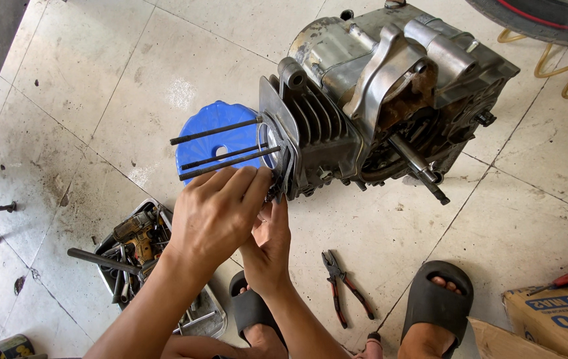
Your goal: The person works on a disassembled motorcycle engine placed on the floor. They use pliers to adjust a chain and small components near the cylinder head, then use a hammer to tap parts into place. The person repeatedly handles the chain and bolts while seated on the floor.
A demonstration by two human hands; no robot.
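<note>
Engine lies on its side on the floor with studs pointing out over a blue stool, so both hands, left and right, pinch the gasket at the cylinder face.

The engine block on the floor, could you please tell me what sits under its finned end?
Under the engine block's finned end sits a blue plastic stool, its round top partly showing. Long studs cross above it. Its legs and far edge are hidden.
</note>
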